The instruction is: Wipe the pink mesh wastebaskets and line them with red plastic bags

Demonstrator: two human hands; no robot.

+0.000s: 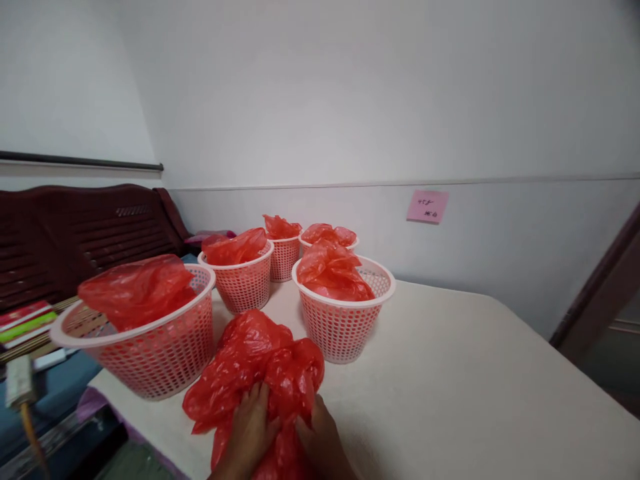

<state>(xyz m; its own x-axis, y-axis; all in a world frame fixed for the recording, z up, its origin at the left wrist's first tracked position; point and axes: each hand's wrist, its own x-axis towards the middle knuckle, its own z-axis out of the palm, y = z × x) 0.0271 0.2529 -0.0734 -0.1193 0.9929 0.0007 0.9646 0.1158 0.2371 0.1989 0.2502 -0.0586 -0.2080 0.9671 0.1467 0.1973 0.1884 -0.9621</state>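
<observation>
L hand (249, 430) & R hand (323, 440) both grasp a crumpled, glossy red plastic bag (255, 380), fingers clenched into the film. Bag is bunched on the near edge of a cream-white table top (450, 380), its lower part running out of view, btw the 2 nearest of 5 round pink-white perforated plastic baskets (343, 333). Each basket holds a loose red bag (137, 290), w/ 3 smaller baskets further back by the wall. Pink paper sticky note (427, 206) on white wall (400, 100), writing too small to read. Dark red wooden sofa back (85, 233) at left, past the table.
</observation>
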